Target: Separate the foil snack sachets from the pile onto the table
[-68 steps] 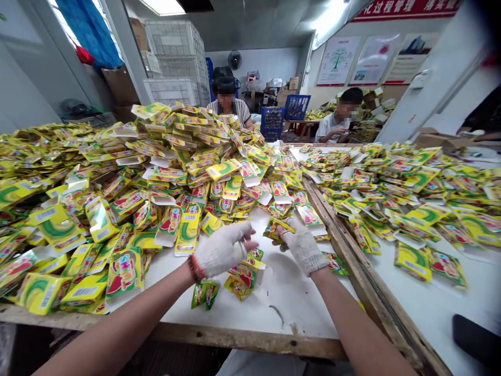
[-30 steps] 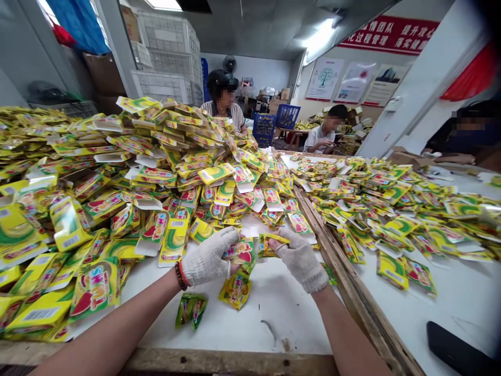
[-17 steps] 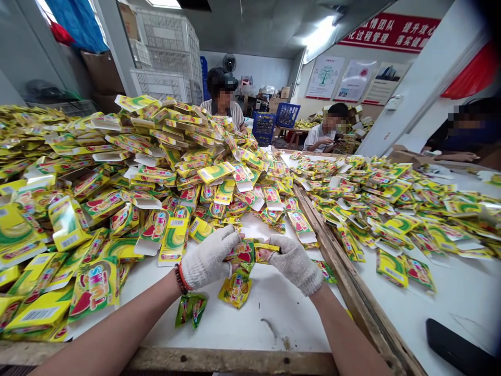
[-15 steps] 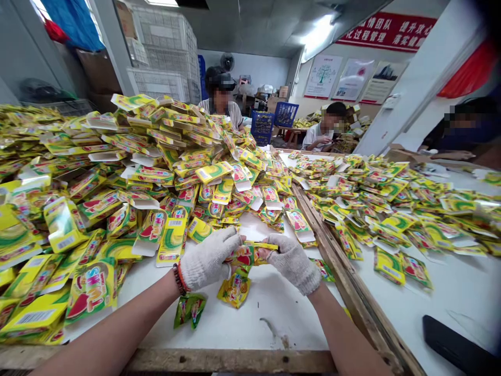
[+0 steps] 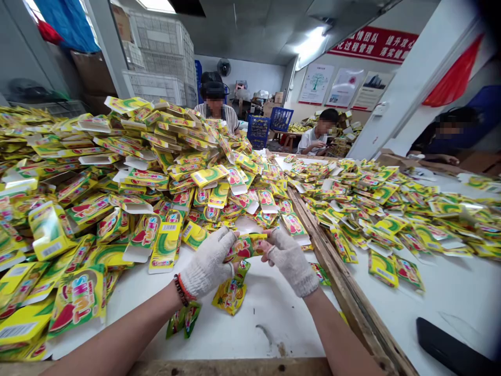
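My left hand [image 5: 206, 263], in a white knitted glove with bare fingertips, is closed on the left end of a small yellow and green candy box [image 5: 243, 247]. At the box's other end my right hand [image 5: 293, 263], gloved the same way, has its bent fingers and thumb closed on it. Just below the box, on the white tabletop [image 5: 250, 334], lies a yellow candy packet [image 5: 230, 296]. A pair of green candy packets [image 5: 183, 319] lies near my left wrist. Another green packet [image 5: 321, 273] shows beyond my right hand.
A high heap of candy boxes [image 5: 156, 151] fills the left and back. Along my right runs a wooden strip [image 5: 336, 266], with more boxes [image 5: 391, 209] past it. A black phone-like object [image 5: 450, 344] lies at right. Several people sit further back, including one person [image 5: 219, 109] behind the heap.
The view has shifted slightly. My right fingers have loosened a little and turned at the end of the box; my left hand keeps its hold.
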The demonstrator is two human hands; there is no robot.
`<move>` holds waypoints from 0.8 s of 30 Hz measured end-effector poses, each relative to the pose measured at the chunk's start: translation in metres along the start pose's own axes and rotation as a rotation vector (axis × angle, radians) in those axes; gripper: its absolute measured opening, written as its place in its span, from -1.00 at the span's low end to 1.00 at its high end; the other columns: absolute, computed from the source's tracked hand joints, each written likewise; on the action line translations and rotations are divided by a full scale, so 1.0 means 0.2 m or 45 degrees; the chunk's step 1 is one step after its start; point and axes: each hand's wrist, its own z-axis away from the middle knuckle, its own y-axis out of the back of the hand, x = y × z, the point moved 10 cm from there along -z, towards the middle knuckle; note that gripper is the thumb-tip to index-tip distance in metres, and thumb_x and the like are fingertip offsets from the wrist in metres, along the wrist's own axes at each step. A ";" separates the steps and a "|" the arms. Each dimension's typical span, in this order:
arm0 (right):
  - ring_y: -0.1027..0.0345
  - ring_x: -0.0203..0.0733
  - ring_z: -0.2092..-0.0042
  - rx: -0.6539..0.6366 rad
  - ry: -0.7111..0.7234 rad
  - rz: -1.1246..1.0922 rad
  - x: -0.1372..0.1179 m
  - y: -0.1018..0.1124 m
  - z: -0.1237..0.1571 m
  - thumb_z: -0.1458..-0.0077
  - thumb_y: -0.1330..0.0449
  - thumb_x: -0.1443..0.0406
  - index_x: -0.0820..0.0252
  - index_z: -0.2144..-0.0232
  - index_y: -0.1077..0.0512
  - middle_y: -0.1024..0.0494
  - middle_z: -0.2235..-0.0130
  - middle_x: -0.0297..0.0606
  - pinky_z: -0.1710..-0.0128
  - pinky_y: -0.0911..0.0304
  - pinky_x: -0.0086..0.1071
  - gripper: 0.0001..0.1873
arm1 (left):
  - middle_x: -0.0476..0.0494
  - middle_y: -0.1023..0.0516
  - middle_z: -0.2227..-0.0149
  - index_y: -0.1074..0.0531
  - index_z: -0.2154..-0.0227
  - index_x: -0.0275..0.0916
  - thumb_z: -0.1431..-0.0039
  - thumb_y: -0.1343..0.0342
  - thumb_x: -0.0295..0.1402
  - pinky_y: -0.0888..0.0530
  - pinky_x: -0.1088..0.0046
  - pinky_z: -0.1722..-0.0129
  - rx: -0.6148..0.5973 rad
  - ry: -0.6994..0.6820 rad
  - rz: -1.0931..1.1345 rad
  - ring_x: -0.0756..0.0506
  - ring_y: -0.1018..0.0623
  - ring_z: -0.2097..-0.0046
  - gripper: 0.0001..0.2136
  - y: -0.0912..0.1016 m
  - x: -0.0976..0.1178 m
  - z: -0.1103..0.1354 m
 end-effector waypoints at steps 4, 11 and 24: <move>-0.21 -0.35 0.57 0.048 0.082 0.300 -0.05 0.01 0.00 0.02 -0.14 0.22 0.19 0.48 -0.48 -0.41 0.58 -0.37 0.57 -0.13 -0.46 -0.82 | -0.22 -0.34 0.13 -0.27 -0.03 -0.27 -0.02 -0.14 -0.35 -0.42 0.29 0.12 -0.002 -0.081 -0.008 -0.17 -0.40 0.11 -0.53 0.00 0.04 0.00; -0.15 -0.37 0.66 -0.176 -0.176 -0.078 0.02 -0.04 0.05 -0.03 -0.12 0.15 0.24 0.12 -0.48 -0.39 0.68 -0.42 0.66 -0.02 -0.50 -0.59 | -0.25 -0.33 0.13 -0.27 -0.03 -0.34 -0.03 -0.15 -0.33 -0.41 0.27 0.10 -0.042 -0.091 -0.095 -0.18 -0.39 0.11 -0.53 0.00 0.06 -0.02; -0.19 -0.50 0.58 0.860 0.041 -1.235 0.10 0.61 0.01 -0.03 -0.15 0.35 0.11 0.45 -0.35 -0.44 0.45 -0.49 0.65 -0.17 -0.65 -0.95 | -0.20 -0.40 0.15 -0.32 0.05 -0.27 -0.20 -0.04 -0.24 -0.41 0.32 0.12 -0.013 0.064 -0.028 -0.14 -0.44 0.14 -0.69 0.03 0.00 -0.04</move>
